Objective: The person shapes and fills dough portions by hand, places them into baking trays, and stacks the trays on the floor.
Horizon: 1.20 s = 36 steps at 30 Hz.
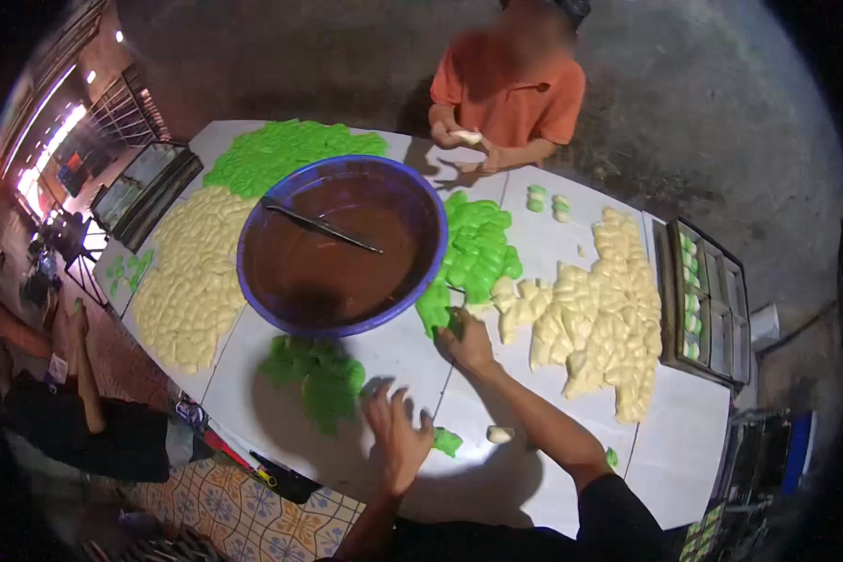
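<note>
My left hand (398, 436) is over the white table (393, 361) with its fingers apart and nothing in them. It is near a small green dough piece (448, 441) and a green dough heap (318, 379). My right hand (468, 345) reaches to the lower edge of the middle green dough pile (478, 245), where cream dough (595, 314) adjoins it. Its fingers touch or nearly touch the dough; what is between them is hidden. A small cream piece (500, 435) lies near my right forearm. The blue basin (436, 286) holds brown filling and a dark utensil (323, 225).
Across the table a person in an orange shirt (510, 89) handles cream dough. More green dough (281, 150) and cream dough (192, 276) lie at left. A divided tray (721, 300) stands at right, two striped pieces (548, 203) near the far edge. Another person (84, 421) is at left.
</note>
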### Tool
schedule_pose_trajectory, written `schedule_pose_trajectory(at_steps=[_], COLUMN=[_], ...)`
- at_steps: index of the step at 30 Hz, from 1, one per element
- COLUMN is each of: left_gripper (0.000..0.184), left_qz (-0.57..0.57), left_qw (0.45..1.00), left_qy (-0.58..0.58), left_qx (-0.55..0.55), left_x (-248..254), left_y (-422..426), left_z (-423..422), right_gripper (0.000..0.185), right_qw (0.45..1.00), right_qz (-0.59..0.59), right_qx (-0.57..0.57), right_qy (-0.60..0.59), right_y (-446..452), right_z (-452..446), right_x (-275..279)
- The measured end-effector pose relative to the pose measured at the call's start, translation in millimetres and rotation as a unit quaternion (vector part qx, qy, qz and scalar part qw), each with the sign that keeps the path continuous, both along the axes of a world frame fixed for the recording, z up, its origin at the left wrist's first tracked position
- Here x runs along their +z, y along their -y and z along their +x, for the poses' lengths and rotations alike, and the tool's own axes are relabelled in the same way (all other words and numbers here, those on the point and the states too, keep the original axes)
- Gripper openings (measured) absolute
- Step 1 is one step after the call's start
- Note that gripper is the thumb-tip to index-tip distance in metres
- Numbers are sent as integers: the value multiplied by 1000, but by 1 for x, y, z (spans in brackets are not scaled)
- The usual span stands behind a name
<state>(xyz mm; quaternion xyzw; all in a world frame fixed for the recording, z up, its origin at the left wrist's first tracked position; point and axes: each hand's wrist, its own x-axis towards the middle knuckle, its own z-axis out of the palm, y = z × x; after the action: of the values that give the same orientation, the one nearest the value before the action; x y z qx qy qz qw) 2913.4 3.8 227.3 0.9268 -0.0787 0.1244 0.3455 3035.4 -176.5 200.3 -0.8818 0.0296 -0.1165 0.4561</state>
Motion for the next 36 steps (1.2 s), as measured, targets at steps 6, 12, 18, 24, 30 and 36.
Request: schedule_pose_trajectory(at_steps=[6,12,18,24,30,36], left_gripper=[88,56,13,23,29,20], left_qz=[37,-17,-624,-779,-741,-359], left_qw=[997,987,770,607,653,918], left_qy=[-30,94,-130,-135,-95,169], left_qx=[-56,-130,-16,82,128,30], left_x=[-55,-85,-69,-89,-35,-14], left_y=[51,64,32,-56,-70,-59], left_z=[124,136,86,5,-24,-2], right_gripper=[25,26,21,16,52,49], right_qw=[977,918,803,836,751,902], right_qz=[174,285,587,490,657,-157], right_qx=[-110,-242,-103,-237,-41,-311], right_qy=[51,130,13,-72,-53,-253], right_y=[-28,32,101,140,175,161], right_z=[19,-86,-169,-214,-264,-298], right_x=[-12,21,72,16,39,26])
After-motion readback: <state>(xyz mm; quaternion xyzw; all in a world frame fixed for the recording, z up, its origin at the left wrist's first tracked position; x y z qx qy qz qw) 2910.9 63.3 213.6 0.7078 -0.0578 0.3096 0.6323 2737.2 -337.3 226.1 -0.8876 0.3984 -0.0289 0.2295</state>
